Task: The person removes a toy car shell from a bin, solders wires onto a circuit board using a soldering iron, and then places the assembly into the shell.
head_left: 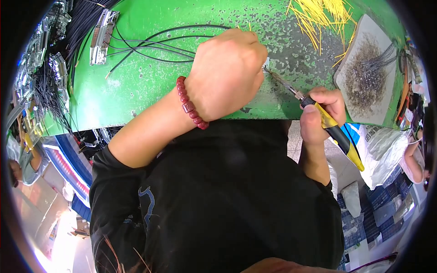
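Observation:
My left hand (225, 73) is closed into a fist over the green worktable (136, 91), with a red bead bracelet (191, 107) on its wrist. It pinches a small pale part (266, 63) at its fingertips; what the part is I cannot tell. My right hand (321, 113) grips a soldering iron (334, 132) with a black and yellow handle. The iron's metal tip (277, 79) points left and meets the part at my left fingers. Black wires (154, 43) run from under my left hand toward the upper left.
A metal clamp-like piece (102, 36) lies at the upper left beside bundles of black wires (50, 95). Yellow thin sleeves (321, 16) are heaped at the top right. A grey pad (368, 73) with solder residue sits at the right. Another person (416, 154) is at the far right.

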{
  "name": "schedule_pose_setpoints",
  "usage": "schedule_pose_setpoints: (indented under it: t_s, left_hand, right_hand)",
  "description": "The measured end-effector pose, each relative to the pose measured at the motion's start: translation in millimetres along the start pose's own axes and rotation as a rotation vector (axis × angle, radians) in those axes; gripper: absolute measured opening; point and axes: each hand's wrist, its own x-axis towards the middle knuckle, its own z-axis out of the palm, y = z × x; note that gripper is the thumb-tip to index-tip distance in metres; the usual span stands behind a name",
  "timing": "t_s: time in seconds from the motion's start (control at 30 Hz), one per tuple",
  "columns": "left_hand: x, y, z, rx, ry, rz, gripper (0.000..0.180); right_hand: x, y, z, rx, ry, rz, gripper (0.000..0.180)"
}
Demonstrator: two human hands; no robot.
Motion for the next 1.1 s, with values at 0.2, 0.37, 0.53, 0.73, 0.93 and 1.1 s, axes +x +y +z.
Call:
schedule_pose_setpoints:
  t_s: [0.2,0.37,0.53,0.73,0.93,1.1]
  left_hand:
    - [-0.1,0.4,-1.0,0.009,-0.004,0.000,0.010]
    - [0.7,-0.2,-0.4,-0.006,0.003,0.003,0.010]
    - [0.6,-0.7,0.2,0.011,0.004,0.015,0.010]
    - [-1.2,0.6,0.1,-0.003,-0.009,0.012,0.010]
    - [-0.4,-3.4,0.8,-0.022,-0.019,0.022,0.009]
    - [4.2,-1.1,-4.4,0.006,-0.044,0.035,0.010]
  right_hand:
    - [0.3,2.6,-2.1,-0.043,-0.016,-0.005,0.026]
    - [0.8,3.8,1.3,0.113,0.078,-0.067,0.024]
    - [3.9,1.6,1.7,0.025,0.062,-0.067,0.018]
    - [0.8,3.8,0.1,0.024,0.074,-0.065,0.019]
    - [2.9,4.4,0.5,0.033,0.058,-0.053,0.020]
    - [3.7,3.7,-0.5,0.090,0.058,-0.014,0.024]
